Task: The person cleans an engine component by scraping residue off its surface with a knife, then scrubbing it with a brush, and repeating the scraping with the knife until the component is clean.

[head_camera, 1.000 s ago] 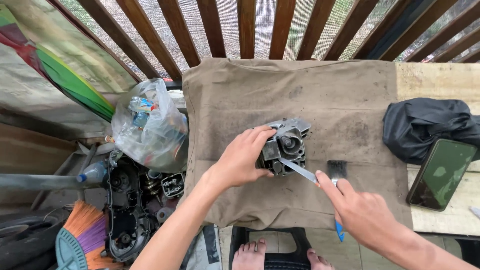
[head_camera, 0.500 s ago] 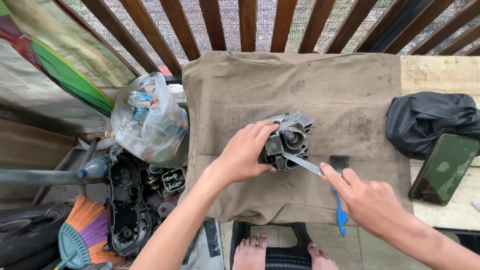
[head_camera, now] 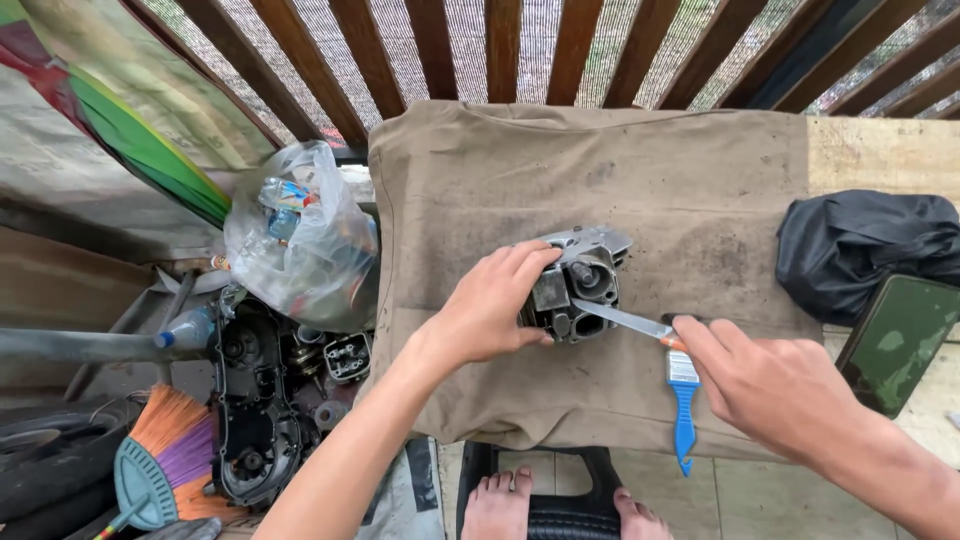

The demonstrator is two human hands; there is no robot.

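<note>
Two bare hands work over a stained tan cloth [head_camera: 600, 170]. The left hand [head_camera: 490, 305] curls its fingers around the near side of a grey metal engine part [head_camera: 580, 275] that sits mid-cloth — gripping it firmly. The right hand [head_camera: 775, 385] pinches the handle of a flat metal blade [head_camera: 620, 318], whose tip touches the part's face just beyond the left fingertips. A blue-handled brush [head_camera: 683, 405] lies under the right fingers — a dark phone [head_camera: 895, 340] beside them.
</note>
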